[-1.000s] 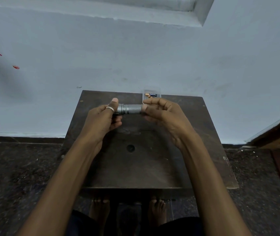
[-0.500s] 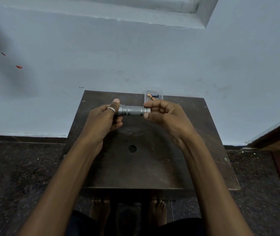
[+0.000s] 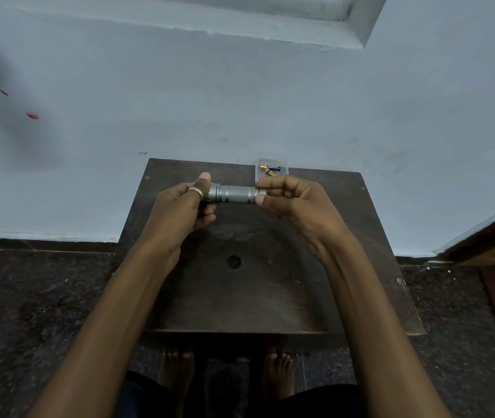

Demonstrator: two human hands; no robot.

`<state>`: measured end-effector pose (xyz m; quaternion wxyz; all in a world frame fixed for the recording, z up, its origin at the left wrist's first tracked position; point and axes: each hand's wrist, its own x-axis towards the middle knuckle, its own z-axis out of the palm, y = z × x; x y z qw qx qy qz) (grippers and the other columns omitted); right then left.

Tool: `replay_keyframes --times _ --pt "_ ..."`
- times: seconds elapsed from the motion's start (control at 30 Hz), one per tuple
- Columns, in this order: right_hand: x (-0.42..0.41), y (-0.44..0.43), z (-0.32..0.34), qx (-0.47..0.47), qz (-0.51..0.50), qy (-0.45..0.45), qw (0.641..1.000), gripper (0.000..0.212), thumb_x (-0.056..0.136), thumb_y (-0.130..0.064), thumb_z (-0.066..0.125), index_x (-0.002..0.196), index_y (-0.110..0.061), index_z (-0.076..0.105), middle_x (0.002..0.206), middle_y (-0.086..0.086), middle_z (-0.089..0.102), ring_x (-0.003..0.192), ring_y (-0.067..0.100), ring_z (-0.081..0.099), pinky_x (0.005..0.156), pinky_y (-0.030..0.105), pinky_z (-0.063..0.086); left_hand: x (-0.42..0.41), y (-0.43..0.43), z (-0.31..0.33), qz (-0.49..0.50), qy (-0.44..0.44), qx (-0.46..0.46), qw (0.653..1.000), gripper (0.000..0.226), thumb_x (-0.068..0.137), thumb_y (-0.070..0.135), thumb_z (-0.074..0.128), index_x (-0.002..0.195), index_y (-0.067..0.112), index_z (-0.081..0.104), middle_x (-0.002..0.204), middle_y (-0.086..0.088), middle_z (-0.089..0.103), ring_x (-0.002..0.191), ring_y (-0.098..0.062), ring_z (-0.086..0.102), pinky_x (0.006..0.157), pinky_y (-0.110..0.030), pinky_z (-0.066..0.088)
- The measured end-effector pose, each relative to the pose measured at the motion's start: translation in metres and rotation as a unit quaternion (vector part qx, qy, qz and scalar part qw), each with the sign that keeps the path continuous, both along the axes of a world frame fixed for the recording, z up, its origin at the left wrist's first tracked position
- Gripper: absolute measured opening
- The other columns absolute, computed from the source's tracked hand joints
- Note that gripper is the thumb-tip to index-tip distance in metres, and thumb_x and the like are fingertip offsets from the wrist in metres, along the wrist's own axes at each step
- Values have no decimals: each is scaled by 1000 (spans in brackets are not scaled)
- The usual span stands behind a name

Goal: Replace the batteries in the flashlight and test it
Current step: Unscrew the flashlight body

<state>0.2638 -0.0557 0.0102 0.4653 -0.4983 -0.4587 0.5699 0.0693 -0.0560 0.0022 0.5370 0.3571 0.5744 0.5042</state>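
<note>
My left hand (image 3: 180, 206) grips the flashlight (image 3: 235, 194), my right hand (image 3: 294, 203) pinches its tail cap (image 3: 261, 191). More cap shows now: unscrewing, I reckon.

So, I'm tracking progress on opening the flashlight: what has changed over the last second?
The right hand has slid slightly right along the flashlight, baring a pale ring at its end. The left hand still grips the head; the battery case is unmoved on the table.

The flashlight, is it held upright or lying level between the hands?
Level. The flashlight lies sideways, the left hand gripping its wider end and the right hand pinching the other end.
</note>
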Motion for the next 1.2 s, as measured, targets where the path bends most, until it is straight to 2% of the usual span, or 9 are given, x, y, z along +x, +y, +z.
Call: replay_keyframes --times 0.1,0.2,0.33,0.47,0.67,0.73,0.87,1.07,1.2 --pt "4 1 -1 4 4 -4 1000 25 78 8 76 94 -12 76 89 7 74 84 14 68 79 23 55 1 -1 0 -1 2 5 1000 33 95 42 61 99 11 70 84 -7 66 71 -9 62 67 -22 57" --pt "1 -1 2 -41 -1 21 999 4 89 -10 74 92 -10 73 87 8 72 80 14 69 73 21 57 2 -1 0 0 -1 8 1000 33 95 41 61 100 10 70 82 -6 65 69 -8 61 66 -22 56" --pt "-2 2 -1 -61 -3 -57 997 31 96 -36 66 89 -6 73 74 10 71 61 11 68 56 18 54 2 0 -1 -3 5 9 1000 33 95 42 62 98 10 71 81 -7 66 69 -9 62 64 -22 56" --pt "0 2 -2 -21 1 -27 999 9 93 -12 70 95 -4 72 82 9 68 75 13 67 72 20 57 1 0 -3 0 9 9 1000 33 95 42 62 98 11 71 82 -8 65 70 -9 62 66 -23 56" --pt "5 2 -2 20 12 -48 999 23 82 1 76 101 -11 74 92 4 71 87 14 64 82 26 53 1 0 -3 2 6 11 1000 37 95 42 61 103 7 71 85 -9 64 73 -11 60 68 -23 57" --pt "1 1 1 -18 3 -7 1000 11 90 -9 72 101 -7 70 87 6 69 83 16 66 78 25 58 2 0 -2 5 5 13 1000 37 95 42 61 103 6 70 84 -9 63 72 -11 60 68 -23 57" --pt "-6 -2 2 -66 15 -85 994 34 99 -39 60 84 -9 69 72 8 67 59 12 64 57 21 56 3 0 -2 2 7 14 1000 37 95 42 62 102 7 70 84 -8 63 71 -10 61 67 -23 56" --pt "-2 2 -2 -9 28 -48 998 9 95 -10 67 103 -6 71 79 3 68 71 8 65 70 20 55 1 0 -2 10 9 15 1000 39 96 41 60 104 4 69 86 -9 62 73 -11 60 67 -22 58" --pt "0 2 -2 26 21 -75 997 28 84 6 72 106 -11 73 92 3 71 83 10 65 85 27 53 0 0 -2 12 10 12 1000 36 96 41 61 101 7 70 86 -8 63 72 -10 61 67 -22 58"
